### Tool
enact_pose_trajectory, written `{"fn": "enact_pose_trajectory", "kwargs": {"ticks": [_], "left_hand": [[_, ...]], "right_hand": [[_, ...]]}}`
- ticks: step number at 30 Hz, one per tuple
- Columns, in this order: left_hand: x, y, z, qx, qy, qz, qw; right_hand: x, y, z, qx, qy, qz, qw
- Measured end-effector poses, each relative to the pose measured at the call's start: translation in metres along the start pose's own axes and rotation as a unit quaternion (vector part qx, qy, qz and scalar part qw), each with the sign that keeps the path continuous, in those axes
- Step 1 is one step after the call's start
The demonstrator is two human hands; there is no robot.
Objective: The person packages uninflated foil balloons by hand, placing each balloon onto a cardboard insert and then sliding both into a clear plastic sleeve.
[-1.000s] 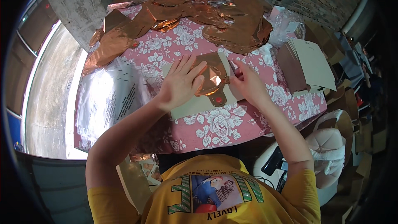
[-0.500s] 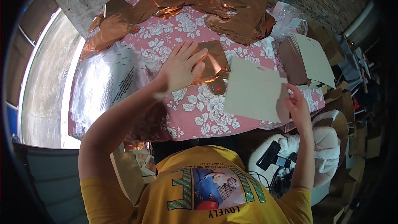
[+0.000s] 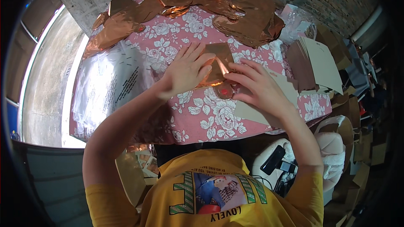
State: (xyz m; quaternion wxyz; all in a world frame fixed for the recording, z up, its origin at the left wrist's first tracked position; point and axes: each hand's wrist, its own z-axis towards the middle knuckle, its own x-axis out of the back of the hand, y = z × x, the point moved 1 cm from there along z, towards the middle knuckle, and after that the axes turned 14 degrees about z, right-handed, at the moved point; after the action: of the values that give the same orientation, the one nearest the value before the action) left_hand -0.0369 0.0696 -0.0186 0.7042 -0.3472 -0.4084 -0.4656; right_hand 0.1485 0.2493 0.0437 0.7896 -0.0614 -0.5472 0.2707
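Observation:
A shiny copper-coloured foil piece (image 3: 219,65) lies on the pink flowered tablecloth (image 3: 202,113) in front of me. My left hand (image 3: 185,73) rests flat on the foil's left side, fingers spread. My right hand (image 3: 261,88) touches the foil's right edge with its fingertips and lies over a beige card sheet (image 3: 256,111) on the cloth. Neither hand grips anything.
Crumpled copper foil sheets (image 3: 235,12) cover the table's far side. A stack of brown and beige cards (image 3: 315,63) sits at the right. Clear plastic bags (image 3: 109,84) lie at the left. Below the table stands a white chair (image 3: 332,151), with a black phone (image 3: 273,159) close by.
My right hand held the beige card up off the table; now the card lies on the cloth and that hand has come back to the foil. My left hand stayed on the foil.

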Motion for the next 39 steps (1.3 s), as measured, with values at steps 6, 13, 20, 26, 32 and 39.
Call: {"fn": "enact_pose_trajectory", "kwargs": {"ticks": [6, 13, 20, 26, 32, 39], "left_hand": [[0.001, 0.003, -0.002, 0.003, 0.009, -0.005, 1.0], [0.009, 0.001, -0.002, -0.057, -0.018, 0.08, 0.995], [0.006, 0.003, -0.002, -0.002, 0.015, -0.027, 1.0], [0.008, 0.004, -0.001, 0.013, -0.026, -0.017, 0.999], [0.004, 0.003, 0.0, 0.004, -0.012, -0.001, 1.0], [0.004, -0.011, 0.012, 0.076, -0.094, -0.143, 0.982]], "right_hand": [[-0.018, 0.025, 0.026, 0.068, -0.042, 0.097, 0.992], [-0.039, 0.033, 0.036, -0.092, 0.006, 0.172, 0.981], [-0.041, 0.032, 0.041, -0.143, -0.006, 0.21, 0.967], [-0.04, 0.016, 0.037, -0.122, 0.062, 0.13, 0.982], [-0.058, -0.024, 0.006, -0.009, 0.001, -0.087, 0.996], [-0.065, -0.028, -0.003, -0.049, -0.005, -0.056, 0.997]]}}
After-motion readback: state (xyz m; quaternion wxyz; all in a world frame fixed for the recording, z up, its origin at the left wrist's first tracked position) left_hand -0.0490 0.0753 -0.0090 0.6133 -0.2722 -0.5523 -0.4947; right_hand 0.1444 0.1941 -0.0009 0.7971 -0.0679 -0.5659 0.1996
